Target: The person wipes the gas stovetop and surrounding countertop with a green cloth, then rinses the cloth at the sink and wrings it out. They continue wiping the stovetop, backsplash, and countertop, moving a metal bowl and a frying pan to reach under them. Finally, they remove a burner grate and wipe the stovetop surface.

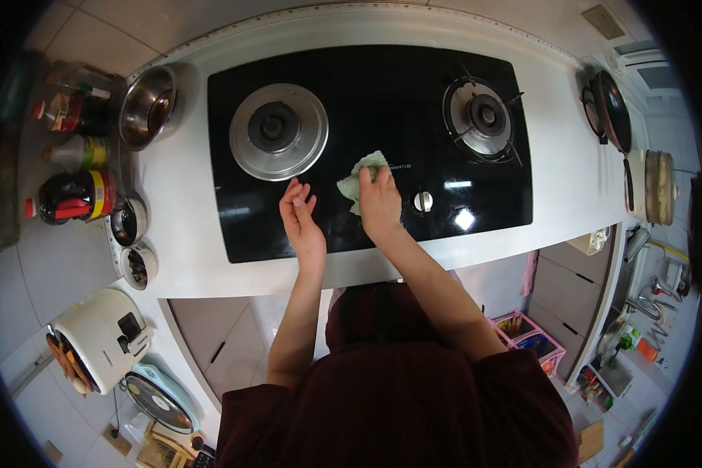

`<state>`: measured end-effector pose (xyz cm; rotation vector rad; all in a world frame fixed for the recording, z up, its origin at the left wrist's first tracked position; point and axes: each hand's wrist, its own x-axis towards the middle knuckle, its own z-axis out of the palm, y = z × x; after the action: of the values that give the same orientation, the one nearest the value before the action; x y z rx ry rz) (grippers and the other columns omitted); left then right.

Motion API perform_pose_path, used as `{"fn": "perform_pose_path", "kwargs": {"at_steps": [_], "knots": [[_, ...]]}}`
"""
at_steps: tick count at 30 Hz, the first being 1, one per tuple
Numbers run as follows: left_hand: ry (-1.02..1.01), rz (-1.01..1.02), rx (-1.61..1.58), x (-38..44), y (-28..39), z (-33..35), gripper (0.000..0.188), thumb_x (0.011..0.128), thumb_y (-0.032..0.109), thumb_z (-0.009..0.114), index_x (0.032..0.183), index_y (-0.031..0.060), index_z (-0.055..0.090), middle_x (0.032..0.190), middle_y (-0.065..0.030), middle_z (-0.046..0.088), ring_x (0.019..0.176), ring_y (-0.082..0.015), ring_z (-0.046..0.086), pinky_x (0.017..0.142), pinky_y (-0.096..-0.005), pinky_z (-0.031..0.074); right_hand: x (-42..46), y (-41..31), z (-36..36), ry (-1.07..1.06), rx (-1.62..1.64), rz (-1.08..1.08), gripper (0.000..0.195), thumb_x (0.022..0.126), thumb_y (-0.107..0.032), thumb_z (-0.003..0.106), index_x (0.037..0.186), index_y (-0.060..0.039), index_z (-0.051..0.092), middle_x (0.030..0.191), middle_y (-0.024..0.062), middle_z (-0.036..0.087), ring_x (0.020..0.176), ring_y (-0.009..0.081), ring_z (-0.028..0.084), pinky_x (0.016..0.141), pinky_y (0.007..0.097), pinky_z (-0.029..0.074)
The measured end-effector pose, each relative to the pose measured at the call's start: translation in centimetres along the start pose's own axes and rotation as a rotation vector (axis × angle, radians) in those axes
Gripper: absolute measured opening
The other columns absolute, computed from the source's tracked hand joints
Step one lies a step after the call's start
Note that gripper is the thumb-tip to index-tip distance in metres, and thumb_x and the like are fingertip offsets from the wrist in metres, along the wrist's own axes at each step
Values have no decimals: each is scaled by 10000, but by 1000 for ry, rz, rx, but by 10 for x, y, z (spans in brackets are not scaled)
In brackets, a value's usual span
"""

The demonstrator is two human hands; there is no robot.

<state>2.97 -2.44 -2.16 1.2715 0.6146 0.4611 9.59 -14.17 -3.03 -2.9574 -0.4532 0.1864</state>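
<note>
Under my right hand [381, 199] a pale green cloth [351, 186] is bunched against the black glass gas hob [380, 99], left of a silver control knob [423, 201]. My left hand [302, 219] is raised over the hob's front left part, its fingers slightly curled and apart, with nothing in it. Just beyond those fingertips lies the left burner [278, 131], a round metal plate with a dark centre and no pan support on it. The right burner [481, 120] carries a black pan support with several prongs.
On the left stand a steel bowl [147, 108], bottles [76, 196], a small pot [128, 221], a bowl of dark pieces [137, 267] and a white appliance [102, 342]. A wok [613, 114] leans at the right, beside a steamer [659, 187]. A pink rack [529, 339] stands below the counter.
</note>
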Motion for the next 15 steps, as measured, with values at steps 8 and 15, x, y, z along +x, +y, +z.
{"fn": "perform_pose_path", "kwargs": {"at_steps": [8, 15], "knots": [[-7, -20, 13, 2, -5, -2, 276, 1037, 245, 370, 1206, 56, 480, 1383, -112, 432, 1229, -231, 486, 1019, -348, 410, -29, 0, 3, 74, 16, 0, 382, 775, -58, 617, 1134, -74, 490, 1205, 214, 459, 948, 319, 573, 662, 313, 579], [-59, -19, 20, 5, 0, 12, 282, 1038, 247, 364, 1202, 52, 487, 1396, -107, 429, 1232, -229, 485, 1020, -352, 407, -44, 7, 8, 88, 58, -47, 453, 780, -49, 601, 1216, -78, 483, 1293, 238, 428, 991, 333, 577, 642, 321, 581]]}}
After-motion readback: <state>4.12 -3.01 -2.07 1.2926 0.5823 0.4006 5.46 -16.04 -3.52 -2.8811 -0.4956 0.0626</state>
